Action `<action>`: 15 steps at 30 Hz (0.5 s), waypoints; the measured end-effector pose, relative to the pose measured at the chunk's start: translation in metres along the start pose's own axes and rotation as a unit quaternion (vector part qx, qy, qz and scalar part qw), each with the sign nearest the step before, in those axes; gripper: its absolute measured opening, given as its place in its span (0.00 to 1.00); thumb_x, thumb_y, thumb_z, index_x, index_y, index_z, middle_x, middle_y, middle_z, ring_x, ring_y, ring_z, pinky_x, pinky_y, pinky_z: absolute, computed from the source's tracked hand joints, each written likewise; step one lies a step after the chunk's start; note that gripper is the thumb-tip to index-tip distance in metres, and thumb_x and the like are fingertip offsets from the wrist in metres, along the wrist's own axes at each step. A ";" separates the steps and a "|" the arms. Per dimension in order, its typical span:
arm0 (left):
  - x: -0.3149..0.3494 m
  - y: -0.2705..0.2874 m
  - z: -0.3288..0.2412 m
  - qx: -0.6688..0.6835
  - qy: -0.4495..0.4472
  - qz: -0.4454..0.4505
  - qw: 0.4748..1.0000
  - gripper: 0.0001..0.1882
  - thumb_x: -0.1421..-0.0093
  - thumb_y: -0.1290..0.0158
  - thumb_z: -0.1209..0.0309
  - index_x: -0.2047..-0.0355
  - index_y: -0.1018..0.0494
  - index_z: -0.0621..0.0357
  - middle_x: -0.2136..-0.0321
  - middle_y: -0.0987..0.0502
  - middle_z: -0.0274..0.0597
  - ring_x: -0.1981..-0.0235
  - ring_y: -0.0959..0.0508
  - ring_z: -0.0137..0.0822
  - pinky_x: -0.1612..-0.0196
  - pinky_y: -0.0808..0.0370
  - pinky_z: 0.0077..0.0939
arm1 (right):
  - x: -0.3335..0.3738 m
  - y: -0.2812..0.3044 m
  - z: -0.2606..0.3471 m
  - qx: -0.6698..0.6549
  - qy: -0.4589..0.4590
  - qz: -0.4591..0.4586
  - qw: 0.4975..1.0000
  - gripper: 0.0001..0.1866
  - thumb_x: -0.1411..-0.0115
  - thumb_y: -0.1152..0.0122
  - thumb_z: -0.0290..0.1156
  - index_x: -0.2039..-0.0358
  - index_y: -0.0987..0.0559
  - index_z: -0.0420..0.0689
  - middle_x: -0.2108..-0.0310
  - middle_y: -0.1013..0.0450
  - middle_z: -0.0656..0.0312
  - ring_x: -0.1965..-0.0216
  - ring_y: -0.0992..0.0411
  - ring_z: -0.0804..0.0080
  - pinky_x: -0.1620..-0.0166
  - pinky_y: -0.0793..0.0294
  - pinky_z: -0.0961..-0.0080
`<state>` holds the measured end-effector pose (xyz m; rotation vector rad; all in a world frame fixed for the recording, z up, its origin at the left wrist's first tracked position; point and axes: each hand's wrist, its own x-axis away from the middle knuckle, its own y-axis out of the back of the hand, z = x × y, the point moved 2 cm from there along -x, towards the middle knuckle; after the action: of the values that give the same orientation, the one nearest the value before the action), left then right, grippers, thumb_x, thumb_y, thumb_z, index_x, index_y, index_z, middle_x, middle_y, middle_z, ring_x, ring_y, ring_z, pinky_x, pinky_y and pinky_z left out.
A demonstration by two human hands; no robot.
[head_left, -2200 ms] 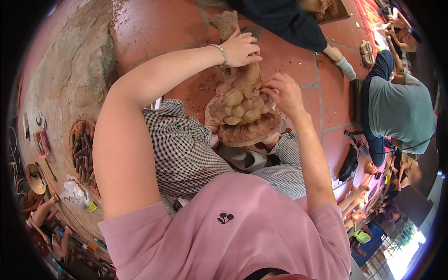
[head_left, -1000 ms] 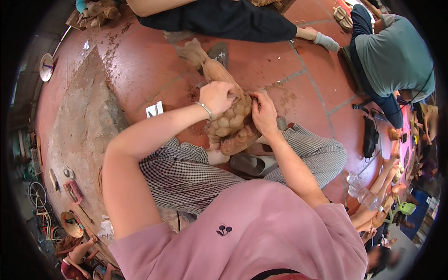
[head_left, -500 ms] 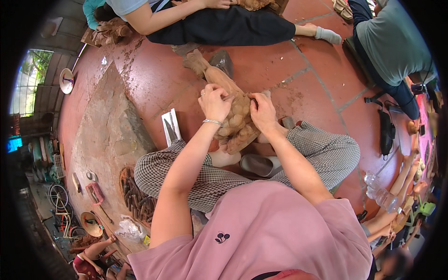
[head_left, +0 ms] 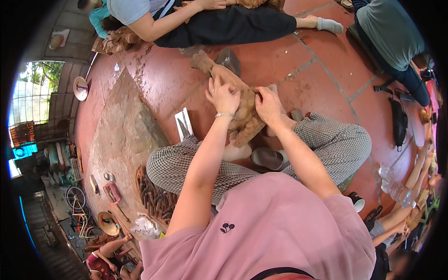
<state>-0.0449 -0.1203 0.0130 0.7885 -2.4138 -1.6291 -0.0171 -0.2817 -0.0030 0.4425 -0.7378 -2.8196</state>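
Observation:
A brown wood carving [head_left: 242,113] with rounded lumps lies slanted in front of me, its lower end between my crossed legs and its narrower end [head_left: 202,60] pointing away. My left hand [head_left: 225,97], with a ring and a bracelet at the wrist, rests over its left side; the fingers are bent but apart, and I see nothing in them. At the carving's right edge my right hand [head_left: 269,106] is closed in a pinch. A small dark bit shows at its fingertips, too small to name. The palms of both hands are hidden.
A dark grey block [head_left: 228,62] sits beside the carving's far end. To the left are a white paper with a pointed tool [head_left: 184,125], a big flat slab [head_left: 121,126], a pile of chisels [head_left: 156,193] and a brush [head_left: 112,192]. Co-workers [head_left: 224,28] sit ahead; plastic bottles [head_left: 394,184] lie right.
The view has shifted, so everything sits further right. My left hand's fingers have spread from a closer grip and lifted a little; my right hand stays at the carving's right edge.

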 end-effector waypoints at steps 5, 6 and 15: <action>0.006 0.015 0.006 0.016 0.005 0.004 1.000 0.13 0.54 0.34 0.62 0.82 0.25 0.53 0.36 0.39 0.49 0.32 0.49 0.55 0.35 0.59 0.67 | 0.003 -0.005 0.002 0.003 -0.012 -0.006 1.000 0.08 0.45 0.44 0.25 0.63 0.23 0.42 0.62 0.25 0.55 0.57 0.29 0.52 0.53 0.29 0.60; 0.000 0.011 0.002 0.012 -0.004 0.000 1.000 0.13 0.53 0.34 0.62 0.82 0.25 0.53 0.35 0.39 0.50 0.32 0.49 0.56 0.35 0.58 0.67 | 0.002 -0.006 0.003 -0.005 -0.007 -0.007 1.000 0.08 0.45 0.44 0.25 0.63 0.23 0.42 0.62 0.24 0.55 0.57 0.29 0.52 0.53 0.29 0.60; 0.003 0.022 0.008 0.034 -0.011 0.042 0.998 0.10 0.54 0.35 0.65 0.81 0.24 0.54 0.34 0.43 0.55 0.31 0.53 0.59 0.34 0.61 0.66 | 0.003 -0.006 -0.002 -0.023 -0.013 0.001 1.000 0.09 0.46 0.44 0.24 0.63 0.23 0.42 0.61 0.24 0.55 0.57 0.28 0.51 0.54 0.29 0.60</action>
<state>-0.0580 -0.1094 0.0285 0.6724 -2.4927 -1.5407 -0.0195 -0.2782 -0.0085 0.3983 -0.6754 -2.8382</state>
